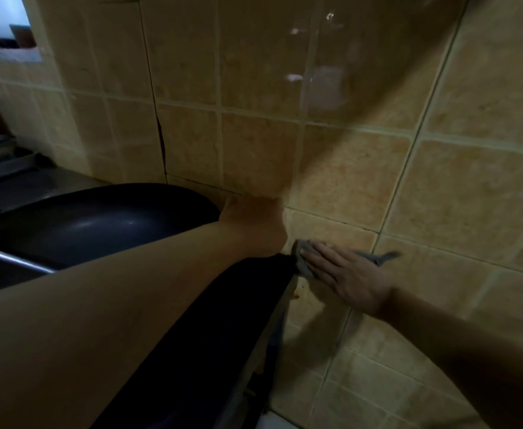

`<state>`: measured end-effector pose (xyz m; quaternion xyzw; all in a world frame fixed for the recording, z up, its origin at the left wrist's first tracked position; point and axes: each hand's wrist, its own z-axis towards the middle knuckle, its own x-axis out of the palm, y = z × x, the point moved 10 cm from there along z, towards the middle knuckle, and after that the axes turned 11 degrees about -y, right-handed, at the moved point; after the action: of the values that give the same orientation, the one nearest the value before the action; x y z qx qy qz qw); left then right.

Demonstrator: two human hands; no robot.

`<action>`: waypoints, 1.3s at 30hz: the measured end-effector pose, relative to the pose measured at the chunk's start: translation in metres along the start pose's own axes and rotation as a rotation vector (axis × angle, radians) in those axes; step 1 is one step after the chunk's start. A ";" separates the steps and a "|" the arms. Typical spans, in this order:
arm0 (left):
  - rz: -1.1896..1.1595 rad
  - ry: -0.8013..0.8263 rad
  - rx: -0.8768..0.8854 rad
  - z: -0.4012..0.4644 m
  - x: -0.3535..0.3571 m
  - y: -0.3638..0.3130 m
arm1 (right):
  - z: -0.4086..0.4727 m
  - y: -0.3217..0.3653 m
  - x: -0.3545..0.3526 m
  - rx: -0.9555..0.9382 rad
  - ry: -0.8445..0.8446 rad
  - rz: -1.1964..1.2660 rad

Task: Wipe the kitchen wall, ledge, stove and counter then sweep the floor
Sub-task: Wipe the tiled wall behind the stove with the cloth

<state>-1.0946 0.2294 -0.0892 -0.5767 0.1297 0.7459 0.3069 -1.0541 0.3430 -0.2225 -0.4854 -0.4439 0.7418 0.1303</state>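
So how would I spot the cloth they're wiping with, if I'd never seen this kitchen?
Start with the tan tiled wall that fills most of the view, and follow it down to the right of the dark stove. There the right hand presses flat on a small grey cloth. It is the only grey, soft thing against the tiles, with one corner poking out beyond the fingers.

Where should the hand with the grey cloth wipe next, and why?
Probably slightly downward. The right hand presses the grey cloth flat on the tiled wall, and brownish spots show just below it, beside the dark stove edge.
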 end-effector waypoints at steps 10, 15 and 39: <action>-0.021 -0.121 0.036 0.016 -0.053 -0.035 | -0.006 -0.176 -0.131 0.402 -0.419 -0.060; -0.029 -0.164 0.007 0.012 -0.059 -0.037 | -0.010 -0.153 -0.113 0.444 -0.397 -0.046; -0.053 -0.475 0.109 0.046 -0.161 -0.070 | -0.025 -0.267 -0.210 0.767 -0.706 -0.130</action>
<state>-1.0648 0.2592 0.0875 -0.3708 0.0789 0.8442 0.3791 -0.9928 0.3777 0.1113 -0.0948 -0.1868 0.9598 0.1870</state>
